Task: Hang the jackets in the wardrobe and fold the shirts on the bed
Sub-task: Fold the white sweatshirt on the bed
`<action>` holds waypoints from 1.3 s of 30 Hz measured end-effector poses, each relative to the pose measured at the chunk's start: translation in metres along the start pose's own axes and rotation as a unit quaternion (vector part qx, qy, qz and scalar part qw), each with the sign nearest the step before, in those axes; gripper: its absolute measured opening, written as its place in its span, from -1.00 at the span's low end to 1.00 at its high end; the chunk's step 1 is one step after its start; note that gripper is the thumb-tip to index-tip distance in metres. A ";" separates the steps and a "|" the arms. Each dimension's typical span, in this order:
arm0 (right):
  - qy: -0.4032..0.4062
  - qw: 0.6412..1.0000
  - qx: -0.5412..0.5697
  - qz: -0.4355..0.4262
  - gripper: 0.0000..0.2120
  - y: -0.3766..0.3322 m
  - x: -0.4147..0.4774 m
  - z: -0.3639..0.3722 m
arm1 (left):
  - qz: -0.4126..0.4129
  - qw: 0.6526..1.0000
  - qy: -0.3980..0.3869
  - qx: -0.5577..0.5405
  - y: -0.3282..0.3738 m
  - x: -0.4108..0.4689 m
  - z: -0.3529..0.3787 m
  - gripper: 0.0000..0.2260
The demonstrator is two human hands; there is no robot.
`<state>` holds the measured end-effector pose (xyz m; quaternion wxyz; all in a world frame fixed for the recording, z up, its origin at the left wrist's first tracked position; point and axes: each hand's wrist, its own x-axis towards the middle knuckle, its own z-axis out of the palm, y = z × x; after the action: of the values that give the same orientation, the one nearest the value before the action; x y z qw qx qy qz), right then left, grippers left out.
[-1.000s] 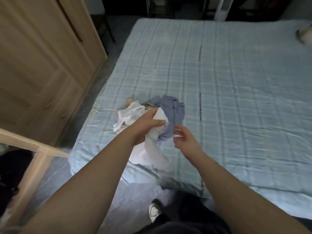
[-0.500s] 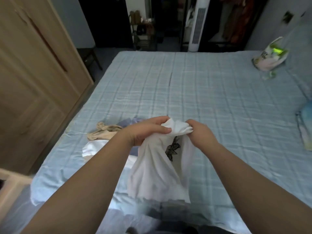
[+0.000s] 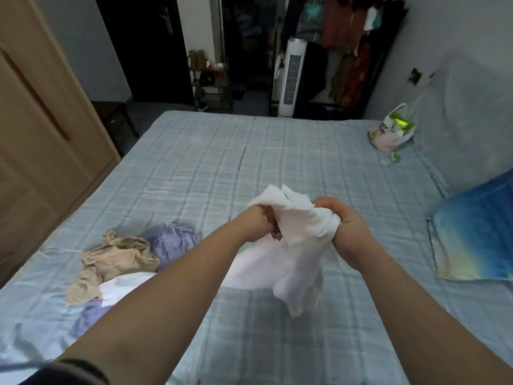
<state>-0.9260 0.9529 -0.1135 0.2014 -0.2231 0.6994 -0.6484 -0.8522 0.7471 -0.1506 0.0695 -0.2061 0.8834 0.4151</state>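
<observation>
Above the near half of the bed (image 3: pixel 277 151), both hands clench one bunched white shirt (image 3: pixel 294 245): the left hand (image 3: pixel 256 222) grips its left edge, the right hand (image 3: pixel 342 226) its right, fists close together. Most of the cloth hangs below the fists, while a crumpled fold sticks up between them; a small dark print shows just beside the left wrist. Left of the forearms lies a heap on the blue plaid cover: a beige garment (image 3: pixel 116 259), a lavender one (image 3: pixel 172 240) and a white piece (image 3: pixel 125 287), touching one another. Farther left stands the wooden wardrobe (image 3: pixel 41 120). A blue-and-yellow pillow (image 3: pixel 474 234) lies at the right edge, a plastic bag (image 3: pixel 391 132) beyond it.
</observation>
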 end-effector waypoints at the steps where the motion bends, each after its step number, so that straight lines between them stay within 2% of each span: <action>1: 0.004 0.999 0.032 0.015 -0.65 -0.006 -0.001 -0.005 | -0.003 1.000 0.015 -0.006 0.005 0.011 0.005 -0.85; 3: 0.019 0.995 0.089 0.042 -0.63 -0.016 0.001 -0.016 | -0.037 0.998 0.056 -0.008 0.010 0.031 0.011 -0.81; 5: 0.048 0.988 0.135 0.061 -0.72 -0.027 0.005 -0.026 | -0.078 0.992 0.099 -0.015 0.021 0.040 0.012 -0.51; 6: 0.060 0.984 0.155 0.064 -0.79 -0.034 0.006 -0.029 | -0.064 0.989 0.124 -0.041 0.031 0.039 0.010 -0.40; 8: 0.071 0.975 0.198 0.070 -0.86 -0.049 0.009 -0.035 | -0.019 0.977 0.188 -0.101 0.051 0.034 -0.001 -0.39; 9: 0.074 0.972 0.211 0.068 -0.85 -0.057 0.009 -0.037 | 0.006 0.963 0.247 -0.109 0.059 0.033 -0.009 -0.44; 11: 0.083 0.970 0.221 0.053 -0.78 -0.070 0.010 -0.044 | 0.042 0.945 0.294 -0.140 0.071 0.036 -0.028 -0.55; 12: 0.083 0.969 0.229 0.048 -0.78 -0.077 0.009 -0.046 | 0.055 0.951 0.251 -0.172 0.076 0.039 -0.039 -0.59; 15: 0.087 0.976 0.195 0.036 -0.82 -0.084 0.011 -0.057 | 0.081 0.971 0.033 -0.222 0.084 0.041 -0.058 -0.87; 17: 0.119 0.983 0.138 0.016 -0.82 -0.081 0.014 -0.066 | 0.092 0.977 -0.019 -0.190 0.088 0.039 -0.068 -0.85; 20: 0.128 0.992 -0.009 -0.011 -0.81 -0.072 0.015 -0.081 | 0.093 0.973 -0.036 -0.207 0.100 0.038 -0.086 -0.79; 22: 0.108 0.984 -0.144 -0.011 -0.69 -0.065 0.014 -0.091 | 0.110 0.976 -0.037 -0.185 0.109 0.037 -0.097 -0.77; 24: 0.085 0.970 -0.226 0.008 -0.58 -0.064 0.014 -0.094 | 0.144 0.979 -0.019 -0.140 0.119 0.036 -0.102 -0.80; 29: 0.007 0.926 -0.377 0.026 -0.46 -0.074 0.037 -0.080 | 0.203 0.974 0.009 -0.100 0.143 0.031 -0.101 -0.88; 32: 0.004 0.855 -0.515 0.059 -0.41 -0.080 0.053 -0.064 | 0.199 0.975 0.019 -0.099 0.150 0.031 -0.099 -0.91; 33: 0.013 0.848 -0.528 0.046 -0.38 -0.085 0.055 -0.057 | 0.200 0.974 0.025 -0.100 0.152 0.030 -0.100 -0.91; 34: 0.018 0.861 -0.508 0.018 -0.37 -0.089 0.058 -0.051 | 0.203 0.974 0.029 -0.099 0.154 0.028 -0.101 -0.92; 36: -0.001 0.918 -0.393 -0.047 -0.41 -0.099 0.061 -0.036 | 0.209 0.975 0.029 -0.068 0.157 0.024 -0.102 -0.93; 37: -0.015 0.933 -0.353 -0.071 -0.43 -0.102 0.063 -0.030 | 0.210 0.977 0.027 -0.038 0.159 0.021 -0.103 -0.93; 39: -0.040 0.927 -0.360 -0.094 -0.56 -0.104 0.071 -0.024 | 0.208 0.978 0.020 0.017 0.159 0.017 -0.102 -0.91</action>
<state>-0.9920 0.9255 -0.0075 0.0731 -0.3710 0.8529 -0.3600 -0.9296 0.7550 0.0229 -0.0323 -0.0251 0.9150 0.4013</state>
